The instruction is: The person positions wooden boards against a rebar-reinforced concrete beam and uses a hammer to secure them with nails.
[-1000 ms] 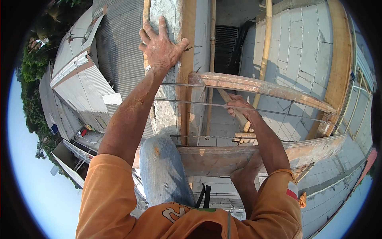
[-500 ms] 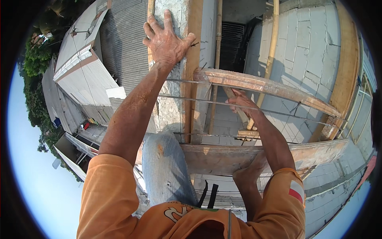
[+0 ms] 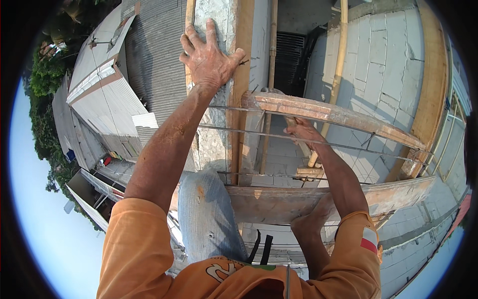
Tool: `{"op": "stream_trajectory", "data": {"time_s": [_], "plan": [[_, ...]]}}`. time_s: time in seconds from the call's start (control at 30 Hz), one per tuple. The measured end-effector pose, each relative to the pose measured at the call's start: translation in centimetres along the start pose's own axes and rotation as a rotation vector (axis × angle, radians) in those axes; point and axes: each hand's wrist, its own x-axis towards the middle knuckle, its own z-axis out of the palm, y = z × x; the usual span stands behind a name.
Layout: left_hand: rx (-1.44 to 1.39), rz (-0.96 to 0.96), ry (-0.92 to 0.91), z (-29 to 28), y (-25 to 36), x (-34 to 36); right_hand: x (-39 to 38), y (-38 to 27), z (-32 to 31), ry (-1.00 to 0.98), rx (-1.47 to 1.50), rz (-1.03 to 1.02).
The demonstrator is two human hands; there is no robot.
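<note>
Head view, listed by descending size; landmark, the upper crosswise timber (image 3: 343,115).
- Block wall (image 3: 378,55), pale grey: beyond the upper timber.
- Corrugated roofing (image 3: 154,65), grey: well off past the timber's left end.
- Concrete beam top (image 3: 213,144), rough, edged with wooden formwork board (image 3: 243,35): just beside the timber's left end.
- Lower plank (image 3: 269,203), stained: on the wearer's side of the timber, roughly parallel with it.
- Bamboo pole (image 3: 338,62): rising beyond the timber.
- Steel rods (image 3: 269,133), thin: most strung between timber and lower plank.
- Left hand (image 3: 209,62): fingers spread, palm down on the concrete, beyond the timber's left end; holding nothing visible.
- Right hand (image 3: 304,132): fingers curled round a handle, on the wearer's side of the timber, among the rods.
- Wooden-handled tool (image 3: 290,121): partly hidden; working end not identifiable. Place: close to the timber's near face, toward its left end.

Handling, as judged: firm right grip, short controlled movements, knuckles and handle clear of the rods; left palm flat as a brace, weight steady.

Relation to hands: tool inside the right hand's grasp, well apart from the left.
</note>
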Motion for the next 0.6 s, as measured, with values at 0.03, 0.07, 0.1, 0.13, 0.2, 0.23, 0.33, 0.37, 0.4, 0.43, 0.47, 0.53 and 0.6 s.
{"op": "stream_trajectory", "data": {"time_s": [0.03, 0.07, 0.1, 0.13, 0.2, 0.23, 0.33, 0.37, 0.4, 0.43, 0.47, 0.53, 0.6], "plan": [[0.005, -0.015, -0.033, -0.1, -0.1, -0.1, 0.6, -0.2, -0.2, -0.03, -0.1, 0.079], [-0.009, -0.019, -0.05, -0.1, -0.1, 0.0, 1.0, -0.3, -0.2, 0.032, -0.213, 0.151], [-0.019, -0.017, -0.048, -0.1, -0.1, 0.1, 1.5, -0.3, -0.2, -0.018, 0.015, 0.096], [-0.015, -0.012, -0.042, -0.1, -0.1, 0.3, 1.7, 0.0, 0.0, 0.021, 0.214, 0.054], [0.014, -0.007, -0.042, -0.1, -0.1, 0.2, 1.5, 0.7, 0.4, 0.077, 0.316, 0.055], [-0.006, -0.009, -0.023, -0.2, -0.1, 0.2, 1.2, 1.2, 0.7, -0.016, 0.313, 0.007], [-0.039, -0.027, -0.053, -0.1, 0.1, -0.2, 0.0, 2.2, 0.9, -0.067, 0.219, 0.009], [-0.039, -0.025, -0.053, -0.1, 0.2, -0.4, -0.4, 2.3, 0.8, 0.032, 0.187, -0.016], [-0.048, -0.007, 0.003, -0.1, 0.0, -0.1, 0.1, 2.0, 0.6, 0.072, 0.163, -0.135], [-0.033, -0.032, -0.035, -0.1, 0.0, -0.2, 0.3, 1.7, 0.5, 0.059, 0.204, -0.041], [-0.042, -0.036, -0.059, -0.1, 0.0, -0.3, 0.8, 1.4, 0.3, 0.016, 0.258, 0.021], [-0.054, -0.009, -0.038, 0.0, -0.1, 0.0, 1.4, 0.9, 0.3, 0.002, 0.468, -0.042], [-0.039, -0.011, -0.034, 0.1, -0.2, 0.1, 1.4, 0.7, 0.4, -0.026, 0.246, -0.011]]}}
